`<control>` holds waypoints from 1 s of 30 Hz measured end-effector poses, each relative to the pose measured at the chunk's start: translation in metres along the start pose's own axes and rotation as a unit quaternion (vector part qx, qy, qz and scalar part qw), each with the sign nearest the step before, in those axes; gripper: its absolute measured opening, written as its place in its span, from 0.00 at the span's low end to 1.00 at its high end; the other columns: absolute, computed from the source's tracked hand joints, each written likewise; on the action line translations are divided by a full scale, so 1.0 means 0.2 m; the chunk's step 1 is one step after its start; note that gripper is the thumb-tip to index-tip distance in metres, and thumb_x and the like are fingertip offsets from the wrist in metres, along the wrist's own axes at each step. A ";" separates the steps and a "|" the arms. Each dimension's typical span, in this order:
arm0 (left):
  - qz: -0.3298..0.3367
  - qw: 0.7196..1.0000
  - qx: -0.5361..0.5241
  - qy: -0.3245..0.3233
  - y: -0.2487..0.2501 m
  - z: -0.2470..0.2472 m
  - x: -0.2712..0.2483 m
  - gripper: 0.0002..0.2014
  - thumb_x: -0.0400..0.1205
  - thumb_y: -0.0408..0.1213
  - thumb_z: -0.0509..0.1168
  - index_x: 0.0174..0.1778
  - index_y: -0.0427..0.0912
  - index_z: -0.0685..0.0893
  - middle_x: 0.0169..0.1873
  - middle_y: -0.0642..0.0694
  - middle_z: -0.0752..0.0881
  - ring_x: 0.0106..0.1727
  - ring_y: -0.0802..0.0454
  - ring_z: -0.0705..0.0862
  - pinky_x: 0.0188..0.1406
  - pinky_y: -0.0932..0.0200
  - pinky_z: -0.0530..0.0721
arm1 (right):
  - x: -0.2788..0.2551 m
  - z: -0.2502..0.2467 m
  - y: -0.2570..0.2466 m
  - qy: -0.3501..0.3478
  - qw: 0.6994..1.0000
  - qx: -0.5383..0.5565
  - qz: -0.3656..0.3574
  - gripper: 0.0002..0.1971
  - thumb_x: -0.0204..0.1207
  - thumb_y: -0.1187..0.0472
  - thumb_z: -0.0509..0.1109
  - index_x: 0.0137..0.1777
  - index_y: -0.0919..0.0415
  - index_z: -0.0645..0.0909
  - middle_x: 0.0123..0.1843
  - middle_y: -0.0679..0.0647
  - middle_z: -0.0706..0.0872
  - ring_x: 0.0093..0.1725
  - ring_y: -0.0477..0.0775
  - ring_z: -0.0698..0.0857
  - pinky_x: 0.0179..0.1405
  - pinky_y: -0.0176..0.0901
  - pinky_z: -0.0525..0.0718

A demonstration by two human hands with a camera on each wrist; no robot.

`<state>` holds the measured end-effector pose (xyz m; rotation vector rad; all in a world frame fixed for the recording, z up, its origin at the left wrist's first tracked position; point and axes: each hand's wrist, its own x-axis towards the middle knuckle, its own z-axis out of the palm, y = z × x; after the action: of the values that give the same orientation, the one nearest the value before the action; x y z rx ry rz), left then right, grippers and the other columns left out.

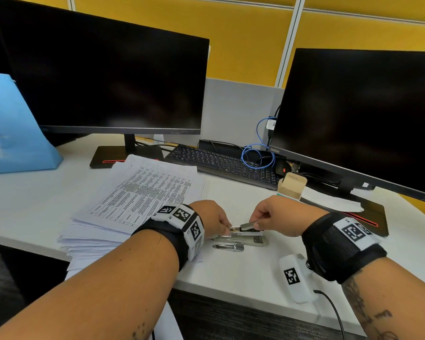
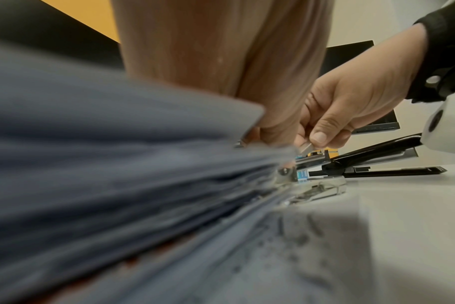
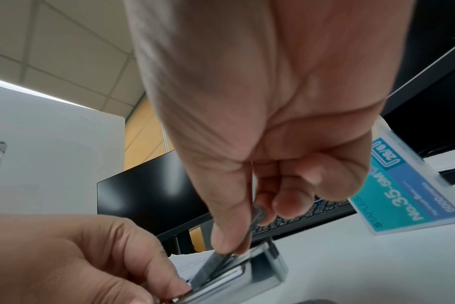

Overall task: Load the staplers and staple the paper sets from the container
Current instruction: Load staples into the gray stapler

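Note:
An open silver stapler (image 1: pixel 245 238) lies on the white desk (image 1: pixel 231 273) between my hands. My left hand (image 1: pixel 227 229) grips its rear end with curled fingers. My right hand (image 1: pixel 255 224) pinches a strip of staples (image 1: pixel 248 225) between thumb and fingers, tilted down into the stapler's channel (image 3: pixel 237 273). In the right wrist view the strip (image 3: pixel 218 265) touches the channel beside my left hand (image 3: pixel 133 273). A thick stack of printed paper (image 1: pixel 138 200) lies at the left, under my left wrist. The staple box (image 1: pixel 291 185) stands behind my right hand.
A small silver metal piece (image 1: pixel 228 247) lies just in front of the stapler. A black stapler (image 2: pixel 377 162) lies open beyond my right hand. A white tagged device (image 1: pixel 295 278) with a cable sits near the desk edge. Two monitors, a keyboard (image 1: pixel 221 163) and a blue bag (image 1: pixel 15 128) stand behind.

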<state>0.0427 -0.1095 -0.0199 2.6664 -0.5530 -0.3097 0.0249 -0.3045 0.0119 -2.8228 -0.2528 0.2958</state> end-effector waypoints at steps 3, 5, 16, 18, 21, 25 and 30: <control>-0.001 1.000 -0.006 0.000 0.00 0.00 0.00 0.13 0.82 0.45 0.69 0.61 0.52 0.89 0.56 0.52 0.89 0.58 0.53 0.85 0.56 0.60 0.81 | 0.00 0.00 0.01 0.007 1.000 0.009 -0.001 0.06 0.79 0.57 0.72 0.53 0.50 0.88 0.48 0.45 0.90 0.45 0.41 0.85 0.40 0.27 0.78; -0.001 1.000 -0.006 0.001 0.00 0.00 0.01 0.13 0.82 0.45 0.69 0.61 0.52 0.89 0.56 0.52 0.89 0.58 0.53 0.85 0.57 0.60 0.81 | -0.01 0.00 0.01 0.011 1.000 0.011 -0.002 0.06 0.79 0.57 0.72 0.53 0.50 0.88 0.46 0.44 0.90 0.43 0.39 0.83 0.38 0.26 0.76; 0.000 1.000 -0.007 0.004 -0.01 0.01 0.01 0.12 0.82 0.45 0.69 0.61 0.52 0.89 0.55 0.52 0.89 0.57 0.53 0.85 0.55 0.61 0.81 | 0.00 0.00 0.01 0.008 1.000 0.007 -0.004 0.06 0.79 0.56 0.72 0.53 0.50 0.88 0.42 0.40 0.87 0.40 0.37 0.81 0.36 0.25 0.74; -0.001 1.000 -0.009 0.005 -0.01 0.01 0.01 0.12 0.82 0.45 0.69 0.60 0.52 0.89 0.55 0.52 0.89 0.57 0.53 0.85 0.56 0.60 0.82 | 0.00 0.01 0.01 -0.002 1.000 -0.005 -0.004 0.06 0.79 0.56 0.72 0.53 0.49 0.87 0.42 0.39 0.86 0.40 0.37 0.81 0.37 0.25 0.74; 0.000 1.000 -0.011 0.007 -0.01 0.01 0.01 0.12 0.82 0.45 0.69 0.60 0.52 0.90 0.54 0.52 0.90 0.56 0.54 0.85 0.55 0.62 0.81 | 0.00 0.02 0.01 0.000 1.000 -0.009 -0.003 0.06 0.79 0.56 0.72 0.53 0.49 0.87 0.44 0.40 0.86 0.41 0.37 0.82 0.37 0.24 0.74; 0.000 1.000 -0.004 0.006 -0.01 0.01 0.02 0.13 0.82 0.45 0.69 0.61 0.52 0.89 0.55 0.52 0.89 0.57 0.53 0.85 0.55 0.61 0.81 | 0.00 0.02 0.00 0.001 1.000 0.000 0.002 0.06 0.79 0.57 0.72 0.53 0.50 0.88 0.47 0.43 0.88 0.43 0.39 0.82 0.39 0.25 0.76; 0.002 1.000 -0.006 0.005 -0.01 0.01 0.01 0.13 0.82 0.45 0.69 0.61 0.52 0.89 0.54 0.52 0.89 0.52 0.55 0.84 0.54 0.62 0.80 | -0.01 0.02 0.00 0.015 1.000 0.003 0.004 0.06 0.79 0.57 0.71 0.52 0.51 0.87 0.40 0.40 0.85 0.33 0.36 0.79 0.26 0.20 0.71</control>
<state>0.0454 -0.1091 -0.0229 2.6528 -0.5513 -0.2969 0.0223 -0.3045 0.0083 -2.8204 -0.2346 0.2546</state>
